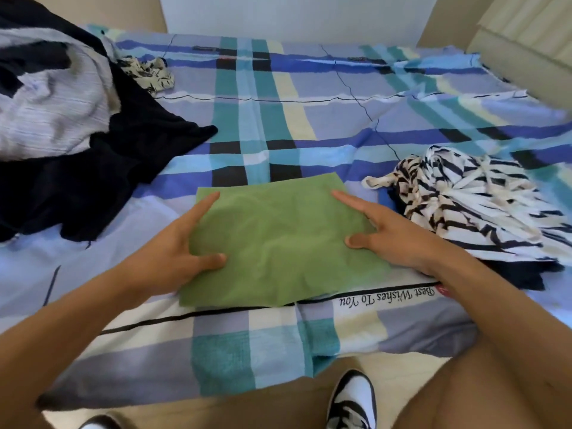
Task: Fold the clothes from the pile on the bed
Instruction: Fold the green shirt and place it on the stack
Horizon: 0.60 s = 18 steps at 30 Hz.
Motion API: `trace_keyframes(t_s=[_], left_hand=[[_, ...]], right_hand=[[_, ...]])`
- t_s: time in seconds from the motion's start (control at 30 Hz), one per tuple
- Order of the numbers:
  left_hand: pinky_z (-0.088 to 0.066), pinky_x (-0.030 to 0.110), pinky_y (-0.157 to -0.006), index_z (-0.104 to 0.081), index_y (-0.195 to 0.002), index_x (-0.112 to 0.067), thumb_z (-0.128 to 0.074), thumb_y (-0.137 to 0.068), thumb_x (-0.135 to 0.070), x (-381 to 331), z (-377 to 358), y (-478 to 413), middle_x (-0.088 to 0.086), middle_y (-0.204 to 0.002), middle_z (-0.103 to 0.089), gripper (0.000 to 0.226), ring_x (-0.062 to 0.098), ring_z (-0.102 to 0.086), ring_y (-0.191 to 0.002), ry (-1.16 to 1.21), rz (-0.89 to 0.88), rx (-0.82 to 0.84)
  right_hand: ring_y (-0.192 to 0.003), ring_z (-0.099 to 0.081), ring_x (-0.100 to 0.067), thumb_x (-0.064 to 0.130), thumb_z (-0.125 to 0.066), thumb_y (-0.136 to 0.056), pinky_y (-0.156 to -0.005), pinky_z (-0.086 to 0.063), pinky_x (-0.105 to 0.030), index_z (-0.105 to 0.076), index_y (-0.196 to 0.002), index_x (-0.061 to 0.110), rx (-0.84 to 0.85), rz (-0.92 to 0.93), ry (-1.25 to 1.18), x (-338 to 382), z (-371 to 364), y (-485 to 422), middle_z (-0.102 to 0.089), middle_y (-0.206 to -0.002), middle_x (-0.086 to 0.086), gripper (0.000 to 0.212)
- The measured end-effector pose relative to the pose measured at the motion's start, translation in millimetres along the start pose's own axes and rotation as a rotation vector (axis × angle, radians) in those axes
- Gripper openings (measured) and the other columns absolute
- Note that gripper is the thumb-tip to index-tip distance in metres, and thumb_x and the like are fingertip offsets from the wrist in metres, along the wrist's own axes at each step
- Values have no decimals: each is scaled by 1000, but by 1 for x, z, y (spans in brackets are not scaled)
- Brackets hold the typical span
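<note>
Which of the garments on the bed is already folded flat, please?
The green garment: it is a neat flat rectangle, while the striped garment, black garment and grey garment lie crumpled.

A plaid sheet [309, 125] in blue, teal, lilac and pale yellow covers the bed [216, 345] and hangs over its near edge. Along that edge runs a black line with the lettering "Best Wishes To You" [387, 297], upside down from here. Below lies a tan floor [278, 407] with two black-and-white sneakers [353, 400] on it, the left one barely in view. Beyond the bed is a pale wall [294, 13], and at the upper right a cream padded panel [526, 35].
</note>
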<state>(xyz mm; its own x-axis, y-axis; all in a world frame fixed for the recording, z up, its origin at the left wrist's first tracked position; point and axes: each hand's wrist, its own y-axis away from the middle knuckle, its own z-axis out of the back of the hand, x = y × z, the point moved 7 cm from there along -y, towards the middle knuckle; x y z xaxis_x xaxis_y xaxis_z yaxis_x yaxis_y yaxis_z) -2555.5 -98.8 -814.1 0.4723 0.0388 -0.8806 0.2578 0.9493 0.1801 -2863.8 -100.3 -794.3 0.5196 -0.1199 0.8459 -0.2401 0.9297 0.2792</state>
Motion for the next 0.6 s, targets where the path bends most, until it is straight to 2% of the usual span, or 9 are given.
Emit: trace_keyframes(t_s=[0.1,0.17,0.2,0.27,0.33,0.4,0.47,0.5,0.6], left_hand=[[-58,26,-85,-60,-123,-55,-80,-78,-2,-3,-4,3,-15,-118,-70,72,5,-69,-103,-4,15,7],[-57,34,-88,-62,-120,-54,-81,-76,-1,-12,0,3,-14,-118,-70,72,6,-70,-101,-54,-26,-63],[-56,33,-88,-62,-121,-56,-81,-75,-1,-21,1,1,-15,-118,-69,74,3,-69,-100,-84,-68,-100],[-55,19,-82,-57,-120,-63,-82,-72,0,-48,-2,-3,-25,-114,-68,83,-5,-68,-95,-151,-163,-145],[-50,3,-71,-55,-119,-67,-82,-71,1,-89,-14,-10,-39,-106,-65,88,-15,-65,-89,-183,-266,-182],[-48,1,-70,-56,-120,-63,-85,-67,-8,-135,-28,-18,-32,-112,-64,82,-17,-63,-89,-137,-367,-214],[-50,5,-78,-55,-129,-56,-77,-63,-26,-182,-57,-32,-23,-122,-61,76,-15,-62,-97,-50,-430,-192],[-49,6,-82,-54,-134,-50,-73,-62,-28,-203,-71,-41,-21,-126,-60,77,-14,-61,-101,-6,-446,-169],[-47,16,-100,-52,-143,-24,-70,-63,-19,-258,-126,-63,-9,-138,-54,82,-1,-57,-119,142,-521,-58]], right_hand=[[-102,-66,2,-10,-62,-89,-83,-52,-14,-55,-142,25,16,9,7,2,-6,4,-63,-132,10,64],[-85,-62,9,-10,-64,-85,-76,-47,-10,-56,-140,23,-84,30,34,9,-1,7,-64,-126,7,65],[-86,-59,11,-10,-64,-83,-78,-44,-9,-56,-140,24,-145,68,50,17,5,10,-62,-129,5,67],[-97,-55,13,-10,-63,-81,-85,-44,-8,-59,-138,26,-278,171,53,36,24,21,-57,-132,1,68],[-111,-56,4,-7,-63,-80,-94,-47,-14,-62,-135,27,-412,265,37,51,61,40,-57,-129,-2,65],[-116,-58,-4,-2,-61,-81,-91,-50,-18,-65,-131,32,-529,290,29,60,105,62,-57,-132,-1,61],[-98,-66,-3,-3,-55,-79,-74,-53,-16,-68,-126,34,-658,259,10,56,159,90,-63,-128,4,62],[-87,-67,-1,-5,-52,-77,-68,-53,-16,-70,-123,34,-727,231,-7,52,184,101,-68,-121,8,63],[-72,-68,-5,-8,-48,-74,-65,-57,-20,-74,-113,37,-895,103,-53,23,248,135,-76,-99,10,65]])
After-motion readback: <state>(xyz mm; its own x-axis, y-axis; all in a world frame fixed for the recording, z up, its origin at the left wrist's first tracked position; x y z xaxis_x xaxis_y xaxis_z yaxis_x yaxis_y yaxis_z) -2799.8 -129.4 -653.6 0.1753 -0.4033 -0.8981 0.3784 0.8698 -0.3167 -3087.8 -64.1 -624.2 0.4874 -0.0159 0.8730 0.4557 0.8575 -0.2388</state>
